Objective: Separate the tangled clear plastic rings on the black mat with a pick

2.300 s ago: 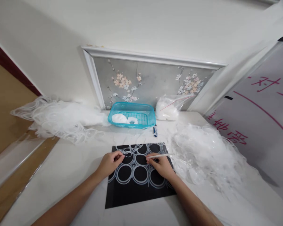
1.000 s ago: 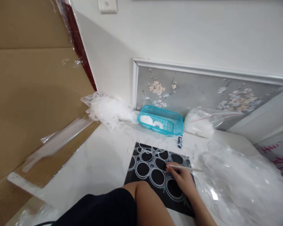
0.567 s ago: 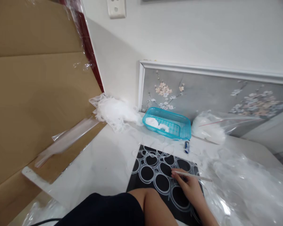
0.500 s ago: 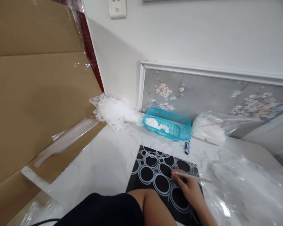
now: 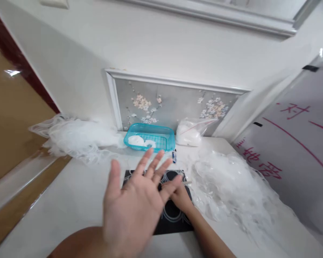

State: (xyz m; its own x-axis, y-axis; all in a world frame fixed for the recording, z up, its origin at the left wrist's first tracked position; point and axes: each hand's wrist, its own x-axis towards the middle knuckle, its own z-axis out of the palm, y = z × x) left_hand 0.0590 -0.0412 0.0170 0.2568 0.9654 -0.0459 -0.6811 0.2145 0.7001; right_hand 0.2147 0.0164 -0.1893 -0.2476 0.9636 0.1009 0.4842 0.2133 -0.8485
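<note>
My left hand (image 5: pixel 137 206) is raised close to the camera, palm showing, fingers spread, holding nothing. Behind it, my right hand (image 5: pixel 179 196) rests over a black sheet (image 5: pixel 174 227) with pale ring shapes on the white table. A thin white stick (image 5: pixel 187 182) pokes out past my right hand, which grips it; the fingertips are partly covered by my left hand. Much of the sheet's left side is hidden too. A turquoise basket (image 5: pixel 165 142) beyond the sheet holds white round pieces (image 5: pixel 136 140).
White stringy material (image 5: pixel 78 138) lies at the left, and a clear crumpled heap (image 5: pixel 231 182) at the right. A bag with white contents (image 5: pixel 190 134) leans by the wall. A small blue item (image 5: pixel 174 156) sits before the basket. Cardboard (image 5: pixel 16 125) stands far left; a whiteboard (image 5: pixel 293 125) stands right.
The view has swung to the right, bringing the whiteboard in. My left hand has come into view, raised and spread. My right hand still holds the stick over the sheet.
</note>
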